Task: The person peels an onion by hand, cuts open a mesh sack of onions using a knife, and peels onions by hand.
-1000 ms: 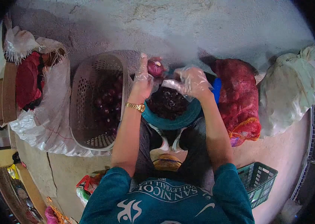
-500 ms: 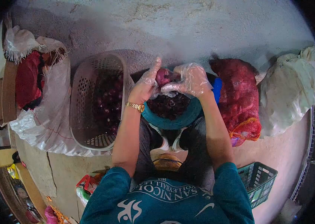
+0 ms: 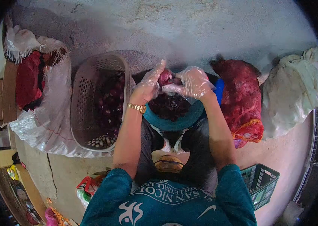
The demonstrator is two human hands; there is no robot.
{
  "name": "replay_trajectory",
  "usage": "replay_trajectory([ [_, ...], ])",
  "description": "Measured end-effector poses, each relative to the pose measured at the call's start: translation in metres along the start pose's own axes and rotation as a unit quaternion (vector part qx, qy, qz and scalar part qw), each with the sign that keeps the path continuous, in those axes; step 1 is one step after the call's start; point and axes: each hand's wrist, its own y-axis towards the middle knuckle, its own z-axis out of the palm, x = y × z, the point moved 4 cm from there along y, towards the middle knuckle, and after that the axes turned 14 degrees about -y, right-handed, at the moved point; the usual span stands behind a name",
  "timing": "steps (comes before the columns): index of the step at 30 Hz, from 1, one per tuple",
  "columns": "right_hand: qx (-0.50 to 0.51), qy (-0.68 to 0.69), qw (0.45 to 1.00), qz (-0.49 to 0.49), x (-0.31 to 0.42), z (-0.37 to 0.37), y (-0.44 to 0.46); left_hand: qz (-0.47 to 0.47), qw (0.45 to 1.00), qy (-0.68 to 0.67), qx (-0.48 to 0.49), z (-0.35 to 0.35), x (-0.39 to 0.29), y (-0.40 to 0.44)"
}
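Note:
A red onion [image 3: 165, 77] sits in the fingers of my left hand [image 3: 149, 86], its thumb pointing up beside it. Opposite it, my right hand [image 3: 193, 83] is closed, with thumb and fingers against the onion; a small dark shape shows there, too unclear to name. Both hands wear clear plastic gloves. Below them is a teal basin [image 3: 174, 125] full of dark purple onion skins. To the left, a tall plastic basket [image 3: 80, 98] lies tilted with many red onions [image 3: 111, 103] inside.
A red mesh sack [image 3: 241, 98] and a white sack [image 3: 290, 94] stand on the right. A green crate [image 3: 262, 184] is at lower right. An open woven sack [image 3: 59, 101] lies far left. Behind the basin rises a rough wall [image 3: 189, 34].
The onion has turned slightly between my hands, and my right fingers have shifted a little over it. My arms stay nearly in place.

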Motion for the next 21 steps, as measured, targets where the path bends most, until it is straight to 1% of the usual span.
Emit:
replay_trajectory([
  [1,0.0,0.0,1.0,0.0,-0.001,0.003,0.0,0.018,1.0,0.004,0.002,-0.001,-0.001,0.002],
  [2,0.005,0.006,1.0,-0.021,-0.001,0.008,-0.001,0.018,1.0,0.004,0.002,-0.003,-0.001,0.002],
  [3,0.01,0.013,0.999,-0.041,0.002,0.006,-0.001,0.038,0.999,0.014,-0.02,-0.001,-0.007,-0.001],
  [4,0.01,0.012,0.999,-0.041,0.004,0.004,-0.002,0.057,0.997,0.024,-0.042,0.0,-0.012,-0.003],
  [5,0.029,-0.001,0.999,-0.041,0.007,0.003,-0.004,0.057,0.997,0.024,-0.042,-0.002,-0.01,-0.001],
  [7,0.049,-0.014,0.998,-0.041,0.009,0.003,-0.005,0.1,0.993,-0.013,-0.066,-0.008,-0.013,0.004],
  [8,0.044,-0.015,0.998,-0.042,0.006,0.007,-0.005,0.1,0.993,-0.013,-0.067,-0.011,-0.014,0.005],
  [10,0.04,-0.016,0.998,-0.043,0.001,0.015,-0.007,0.046,0.992,-0.109,-0.034,-0.012,-0.015,0.004],
  [12,-0.049,-0.02,0.998,-0.028,-0.004,0.014,-0.012,0.042,0.991,-0.12,-0.031,-0.019,-0.019,0.006],
  [13,-0.05,-0.021,0.998,-0.028,-0.006,0.017,-0.01,0.039,0.99,-0.131,-0.027,-0.021,-0.019,0.007],
  [15,0.011,0.034,0.999,0.026,-0.012,0.024,-0.004,0.045,0.987,-0.145,-0.043,-0.021,-0.017,0.007],
  [17,0.026,0.024,0.999,0.037,-0.014,0.022,-0.004,0.051,0.984,-0.159,-0.061,-0.023,-0.016,0.006],
  [18,0.04,0.014,0.998,0.05,-0.015,0.02,-0.004,0.067,0.984,-0.157,-0.046,-0.022,-0.017,0.007],
  [19,0.04,0.013,0.998,0.05,-0.015,0.019,-0.004,0.083,0.984,-0.156,-0.029,-0.022,-0.018,0.008],
  [21,0.02,-0.004,0.998,0.059,-0.012,0.012,-0.004,0.09,0.985,-0.141,-0.029,-0.022,-0.018,0.01],
])
